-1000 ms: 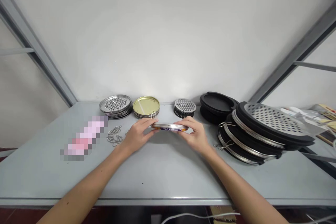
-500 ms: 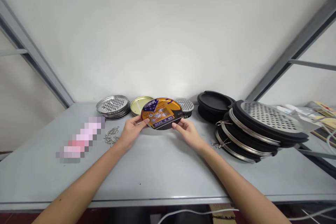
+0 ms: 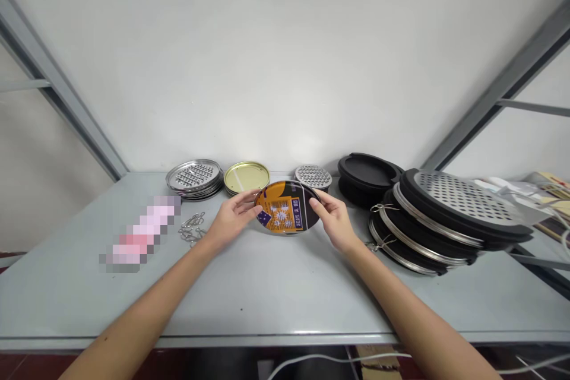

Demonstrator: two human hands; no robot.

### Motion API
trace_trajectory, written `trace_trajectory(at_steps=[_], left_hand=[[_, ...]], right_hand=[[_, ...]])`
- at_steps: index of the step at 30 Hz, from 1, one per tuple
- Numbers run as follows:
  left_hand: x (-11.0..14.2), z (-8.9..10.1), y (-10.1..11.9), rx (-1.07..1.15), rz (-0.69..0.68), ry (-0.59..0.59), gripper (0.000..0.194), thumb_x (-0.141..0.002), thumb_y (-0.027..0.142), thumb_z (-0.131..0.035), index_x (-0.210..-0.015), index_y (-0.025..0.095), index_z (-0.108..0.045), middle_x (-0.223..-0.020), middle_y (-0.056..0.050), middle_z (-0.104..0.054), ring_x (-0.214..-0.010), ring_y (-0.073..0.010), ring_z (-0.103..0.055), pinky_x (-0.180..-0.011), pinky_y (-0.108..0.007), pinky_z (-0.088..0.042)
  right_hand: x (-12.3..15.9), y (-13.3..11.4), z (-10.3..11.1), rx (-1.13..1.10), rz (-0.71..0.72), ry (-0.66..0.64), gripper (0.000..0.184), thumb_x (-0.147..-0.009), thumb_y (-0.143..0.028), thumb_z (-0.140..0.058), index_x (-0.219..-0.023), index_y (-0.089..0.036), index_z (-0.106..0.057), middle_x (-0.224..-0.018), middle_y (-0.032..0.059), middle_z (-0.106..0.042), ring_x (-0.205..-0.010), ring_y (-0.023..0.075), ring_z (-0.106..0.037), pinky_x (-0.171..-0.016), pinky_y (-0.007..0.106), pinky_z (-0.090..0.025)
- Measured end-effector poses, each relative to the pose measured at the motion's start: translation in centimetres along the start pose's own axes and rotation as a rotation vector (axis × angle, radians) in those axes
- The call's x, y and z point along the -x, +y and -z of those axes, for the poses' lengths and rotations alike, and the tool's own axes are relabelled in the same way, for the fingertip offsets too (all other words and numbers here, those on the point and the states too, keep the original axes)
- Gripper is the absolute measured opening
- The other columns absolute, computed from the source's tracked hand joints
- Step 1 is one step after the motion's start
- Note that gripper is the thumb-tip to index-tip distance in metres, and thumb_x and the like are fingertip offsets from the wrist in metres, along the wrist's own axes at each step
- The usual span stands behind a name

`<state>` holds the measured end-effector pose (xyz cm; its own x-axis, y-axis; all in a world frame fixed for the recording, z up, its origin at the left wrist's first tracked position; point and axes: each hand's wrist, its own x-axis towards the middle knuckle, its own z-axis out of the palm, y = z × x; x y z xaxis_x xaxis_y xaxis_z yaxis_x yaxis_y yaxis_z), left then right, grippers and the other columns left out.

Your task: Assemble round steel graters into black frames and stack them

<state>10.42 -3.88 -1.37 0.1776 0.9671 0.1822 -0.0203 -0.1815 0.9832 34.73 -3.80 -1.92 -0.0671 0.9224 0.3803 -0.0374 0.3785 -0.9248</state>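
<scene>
Between my two hands a round printed lid [image 3: 279, 209], orange, purple and black, is held tilted above the grey table. My left hand [image 3: 234, 217] grips its left rim, thumb on the printed face and fingers behind. On the opposite rim, my right hand [image 3: 332, 217] pinches it the same way. Just behind the lid stands a stack of gold-coloured round lids [image 3: 247, 177]. A short stack of perforated metal discs [image 3: 313, 177] lies behind my right hand. Metal clips [image 3: 192, 227] are scattered left of my left hand.
Ridged metal grater discs [image 3: 196, 177] are piled at the back left. A blurred pink item [image 3: 140, 234] lies on the left. Black round pieces [image 3: 370, 172] and a tall stack of black rings with perforated plates [image 3: 463, 199] occupy the right. Grey posts [image 3: 472, 113] frame the table [image 3: 267, 309].
The printed lid has turned about a quarter clockwise and shifted slightly right and down. My hands have changed their hold on its rim, and the gold lids behind are more exposed.
</scene>
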Motion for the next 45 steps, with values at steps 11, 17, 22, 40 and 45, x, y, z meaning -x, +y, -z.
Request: trace_trajectory(at_steps=[11, 17, 22, 40, 45], left_hand=[[-0.2, 0.0, -0.6, 0.373, 0.171, 0.025, 0.041, -0.077, 0.036, -0.073, -0.113, 0.019, -0.067, -0.110, -0.008, -0.070, -0.093, -0.0171, -0.065, -0.082, -0.027, -0.052], [-0.3, 0.7, 0.3, 0.372, 0.143, 0.006, 0.037, -0.078, 0.033, -0.073, -0.110, 0.016, -0.067, -0.108, -0.009, -0.070, -0.089, -0.0167, -0.066, -0.077, -0.026, -0.053], [0.1, 0.4, 0.3, 0.082, 0.025, -0.130, 0.047, -0.079, 0.037, -0.070, -0.118, 0.013, -0.061, -0.120, -0.014, -0.064, -0.110, -0.0256, -0.061, -0.099, -0.040, -0.045], [0.9, 0.7, -0.3, -0.712, -0.380, -0.074, 0.031, -0.087, 0.038, -0.059, -0.113, 0.022, -0.065, -0.107, -0.005, -0.070, -0.100, -0.0240, -0.064, -0.093, -0.037, -0.048], [0.8, 0.6, -0.3, -0.545, -0.269, -0.081, 0.030, -0.081, 0.036, -0.065, -0.107, 0.023, -0.070, -0.107, -0.005, -0.071, -0.099, -0.0263, -0.064, -0.087, -0.034, -0.050]], right_hand=[[0.3, 0.8, -0.9, -0.035, -0.090, -0.163, 0.037, -0.076, -0.046, -0.069, -0.102, -0.019, -0.065, -0.094, 0.0044, -0.071, -0.085, 0.0196, -0.066, -0.079, 0.033, -0.054], [0.3, 0.9, -1.2, -0.007, -0.082, -0.206, 0.031, -0.083, -0.044, -0.062, -0.099, -0.018, -0.066, -0.084, 0.0031, -0.069, -0.076, 0.0170, -0.064, -0.076, 0.033, -0.053], [-0.4, 0.1, 0.3, 0.056, 0.105, 0.013, 0.035, -0.086, -0.040, -0.060, -0.115, -0.020, -0.062, -0.113, 0.0067, -0.067, -0.103, 0.0223, -0.061, -0.093, 0.038, -0.048], [1.1, 0.1, 0.3, 0.541, 0.344, -0.195, 0.037, -0.082, -0.028, -0.064, -0.118, -0.024, -0.060, -0.116, 0.0080, -0.066, -0.105, 0.0241, -0.061, -0.093, 0.041, -0.048], [0.2, 1.4, 1.6, 0.601, 0.276, -0.228, 0.027, -0.085, -0.028, -0.059, -0.111, -0.023, -0.064, -0.106, 0.0077, -0.069, -0.098, 0.0241, -0.064, -0.088, 0.041, -0.050]])
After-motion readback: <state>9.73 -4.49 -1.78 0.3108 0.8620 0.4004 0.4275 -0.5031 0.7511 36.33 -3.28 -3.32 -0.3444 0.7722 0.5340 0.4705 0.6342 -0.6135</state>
